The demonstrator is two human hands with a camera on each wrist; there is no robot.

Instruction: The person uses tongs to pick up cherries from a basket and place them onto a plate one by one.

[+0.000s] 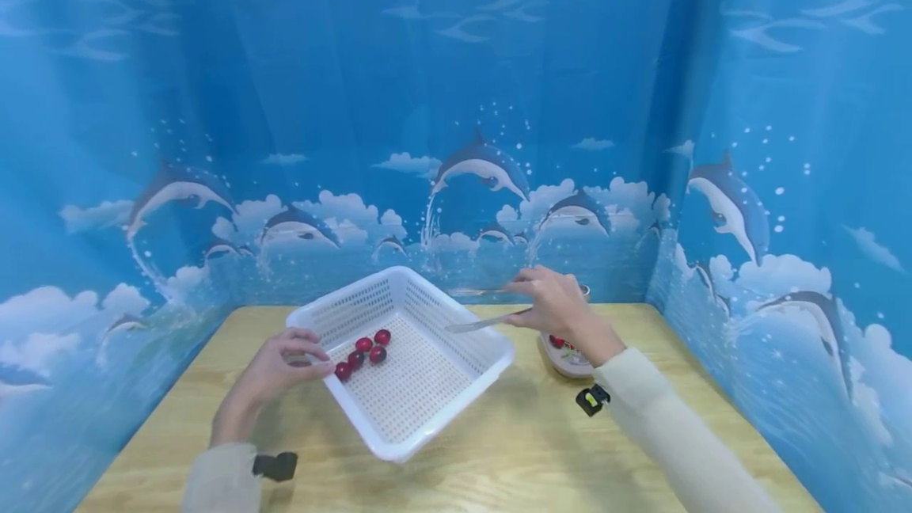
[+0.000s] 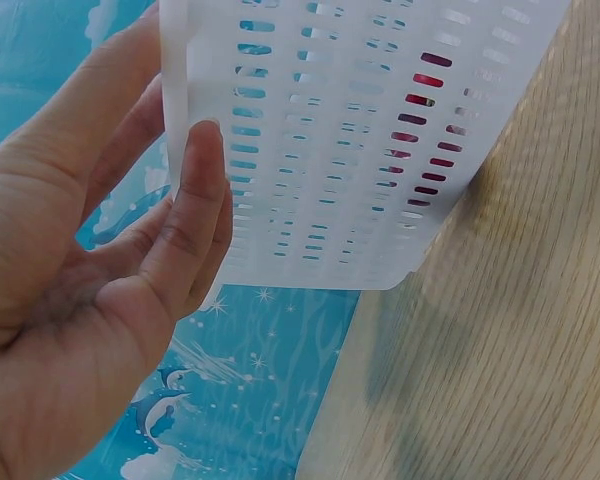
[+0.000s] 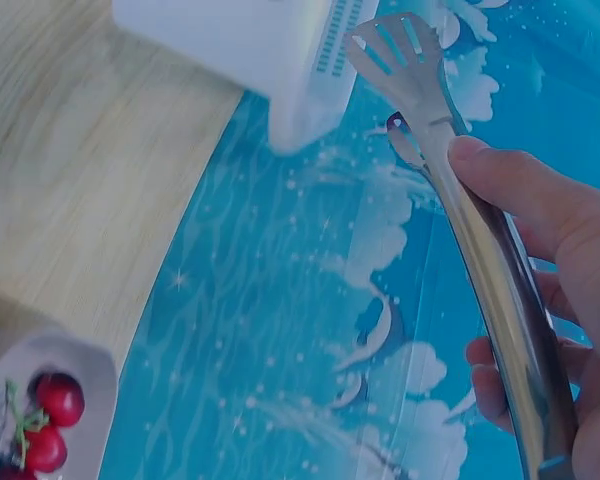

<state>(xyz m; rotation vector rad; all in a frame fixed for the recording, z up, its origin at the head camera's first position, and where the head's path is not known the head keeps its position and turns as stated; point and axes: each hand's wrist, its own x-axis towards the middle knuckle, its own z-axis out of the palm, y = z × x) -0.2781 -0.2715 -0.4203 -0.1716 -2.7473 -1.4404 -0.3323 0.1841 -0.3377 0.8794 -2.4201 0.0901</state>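
Note:
A white perforated plastic basket (image 1: 430,434) stands tilted over the table, with several red cherry-like fruits (image 1: 363,344) gathered on its left side. My left hand (image 1: 281,366) grips its left rim; the left wrist view shows fingers (image 2: 195,185) against the slotted wall. Metal tongs (image 3: 485,270) with slotted tips are held in my right hand (image 1: 552,303), to the right of the basket. Their two arms are apart at the tips, and nothing shows between them. Beneath the right forearm sits a pale bowl (image 1: 566,366), partly hidden, holding similar red fruits (image 3: 60,398) with green bits.
A light wood table (image 1: 527,450) lies under everything. Blue dolphin-print curtains (image 1: 456,101) close in the back and both sides. A black strap piece (image 1: 593,400) is on the right wrist, another (image 1: 275,465) on the left.

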